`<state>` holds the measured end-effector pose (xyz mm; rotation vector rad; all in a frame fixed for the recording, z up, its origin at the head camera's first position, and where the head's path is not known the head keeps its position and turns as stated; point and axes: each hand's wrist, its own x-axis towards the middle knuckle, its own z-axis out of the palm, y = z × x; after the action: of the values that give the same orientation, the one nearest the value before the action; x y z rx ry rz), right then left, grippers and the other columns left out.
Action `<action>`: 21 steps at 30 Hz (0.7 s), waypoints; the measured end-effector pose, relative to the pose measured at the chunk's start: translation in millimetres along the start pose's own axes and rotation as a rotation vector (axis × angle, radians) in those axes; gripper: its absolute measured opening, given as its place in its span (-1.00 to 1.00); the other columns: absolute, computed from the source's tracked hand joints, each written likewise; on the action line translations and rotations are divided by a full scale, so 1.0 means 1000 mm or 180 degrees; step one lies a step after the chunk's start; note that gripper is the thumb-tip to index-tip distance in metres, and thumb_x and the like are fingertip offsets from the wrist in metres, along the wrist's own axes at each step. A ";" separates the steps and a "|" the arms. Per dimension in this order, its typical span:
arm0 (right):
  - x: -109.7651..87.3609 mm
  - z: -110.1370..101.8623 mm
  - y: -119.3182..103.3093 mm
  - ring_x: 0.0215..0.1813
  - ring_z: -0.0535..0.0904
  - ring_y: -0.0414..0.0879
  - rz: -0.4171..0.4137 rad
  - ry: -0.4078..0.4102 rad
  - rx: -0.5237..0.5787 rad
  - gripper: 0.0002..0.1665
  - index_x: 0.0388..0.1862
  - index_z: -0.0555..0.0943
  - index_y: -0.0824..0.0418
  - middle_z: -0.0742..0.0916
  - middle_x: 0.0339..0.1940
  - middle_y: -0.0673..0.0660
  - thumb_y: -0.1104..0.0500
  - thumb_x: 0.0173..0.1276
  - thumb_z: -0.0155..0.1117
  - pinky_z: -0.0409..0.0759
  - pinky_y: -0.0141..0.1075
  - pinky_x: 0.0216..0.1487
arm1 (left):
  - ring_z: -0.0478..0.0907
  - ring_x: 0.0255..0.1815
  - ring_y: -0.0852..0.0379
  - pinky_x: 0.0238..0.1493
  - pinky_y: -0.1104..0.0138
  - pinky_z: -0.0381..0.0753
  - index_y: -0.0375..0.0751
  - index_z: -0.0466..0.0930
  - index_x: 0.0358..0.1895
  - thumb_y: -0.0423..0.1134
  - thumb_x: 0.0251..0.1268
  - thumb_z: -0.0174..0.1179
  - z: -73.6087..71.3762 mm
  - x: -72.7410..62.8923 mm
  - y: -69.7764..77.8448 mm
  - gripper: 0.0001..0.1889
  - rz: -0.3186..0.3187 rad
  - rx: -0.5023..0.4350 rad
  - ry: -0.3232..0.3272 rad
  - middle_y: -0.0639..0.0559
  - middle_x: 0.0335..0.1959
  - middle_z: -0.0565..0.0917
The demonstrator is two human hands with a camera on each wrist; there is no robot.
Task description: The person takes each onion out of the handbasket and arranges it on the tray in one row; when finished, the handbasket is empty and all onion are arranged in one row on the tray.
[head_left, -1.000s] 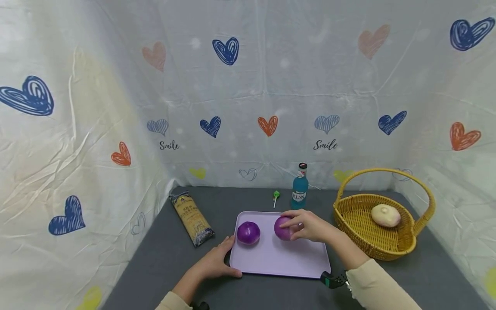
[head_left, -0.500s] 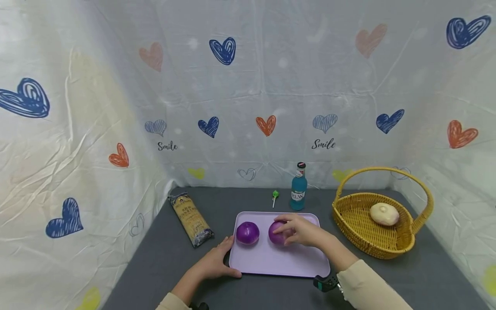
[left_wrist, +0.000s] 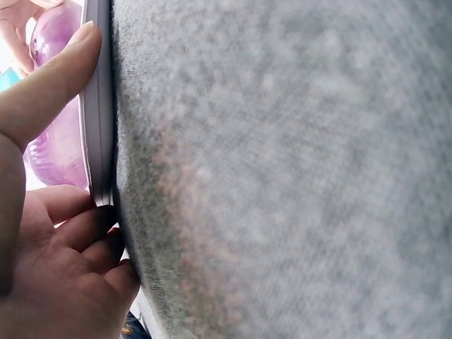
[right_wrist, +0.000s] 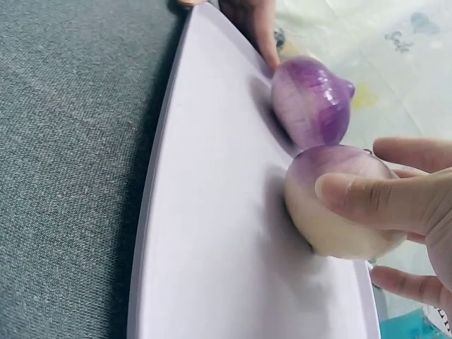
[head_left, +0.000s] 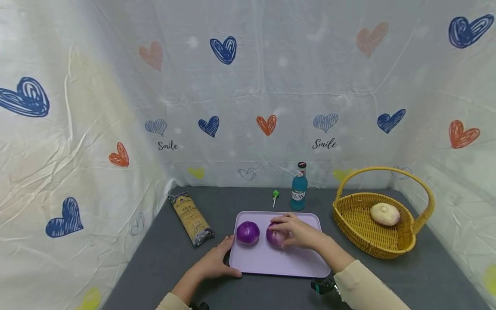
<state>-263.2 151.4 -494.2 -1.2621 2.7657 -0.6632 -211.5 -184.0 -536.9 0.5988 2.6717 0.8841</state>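
A lilac tray (head_left: 279, 263) lies on the dark table. My left hand (head_left: 215, 260) grips its near-left corner; in the left wrist view the thumb (left_wrist: 67, 67) lies on the rim and the other fingers curl against the side. On the tray's left half rests a glossy purple onion (head_left: 248, 233). Right of it, a second purple onion (head_left: 274, 238), pale toward its root end, is held between the thumb and fingers of my right hand (head_left: 300, 232). The right wrist view shows the thumb (right_wrist: 353, 198) across the held onion (right_wrist: 339, 229), close to the other onion (right_wrist: 311, 102).
A yellow wicker basket (head_left: 350, 236) with a tall handle stands at right, holding a pale rounded vegetable (head_left: 385, 214). Behind the tray are a blue bottle (head_left: 299, 187) and a green lollipop (head_left: 275, 196). A long yellow packet (head_left: 191, 218) lies at left.
My right hand has moved left over the tray with its onion, closer to the other one. That onion has turned, showing a paler side. The left hand has kept its place.
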 end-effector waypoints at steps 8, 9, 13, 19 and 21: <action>-0.002 -0.004 -0.002 0.35 0.36 0.18 -0.0031 0.0099 0.0112 -0.36 0.20 0.70 0.04 0.52 0.45 0.21 0.15 0.07 0.63 0.57 0.13 0.22 | 0.02 0.63 -0.30 0.49 -0.29 0.12 -0.34 0.04 0.59 0.25 -0.09 0.54 0.000 0.000 0.000 0.26 -0.0011 0.0009 0.0007 -0.30 0.60 0.13; -0.002 -0.004 -0.002 0.35 0.36 0.18 -0.0046 0.0103 0.0102 -0.36 0.19 0.70 0.04 0.51 0.45 0.22 0.14 0.07 0.63 0.57 0.13 0.22 | 0.02 0.63 -0.30 0.49 -0.28 0.12 -0.34 0.04 0.60 0.25 -0.09 0.54 0.000 0.000 0.000 0.26 -0.0012 0.0013 0.0008 -0.30 0.60 0.13; -0.002 -0.006 -0.002 0.36 0.36 0.20 -0.0045 0.0089 0.0089 -0.36 0.21 0.69 0.04 0.50 0.46 0.23 0.14 0.08 0.62 0.58 0.12 0.21 | 0.02 0.63 -0.31 0.49 -0.29 0.12 -0.34 0.03 0.60 0.24 -0.09 0.54 0.000 -0.001 0.001 0.27 -0.0023 -0.0002 0.0010 -0.31 0.60 0.12; -0.004 -0.012 -0.003 0.37 0.36 0.15 0.0032 0.0079 0.0111 -0.37 0.23 0.69 0.00 0.49 0.48 0.16 0.14 0.13 0.59 0.59 0.07 0.20 | 0.01 0.63 -0.31 0.49 -0.30 0.12 -0.33 0.03 0.60 0.23 -0.09 0.55 0.000 -0.001 0.001 0.26 -0.0032 -0.0004 0.0004 -0.32 0.60 0.12; -0.006 -0.015 -0.003 0.38 0.37 0.17 0.0049 0.0084 0.0152 -0.38 0.24 0.68 0.00 0.50 0.47 0.16 0.16 0.14 0.58 0.59 0.10 0.21 | 0.02 0.63 -0.30 0.49 -0.29 0.12 -0.34 0.04 0.60 0.23 -0.09 0.55 0.000 0.000 0.001 0.26 -0.0021 0.0005 0.0011 -0.32 0.60 0.12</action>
<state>-260.0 159.1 -479.9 -1.2308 2.7596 -0.7456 -210.7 -183.3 -536.4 0.5890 2.6761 0.8823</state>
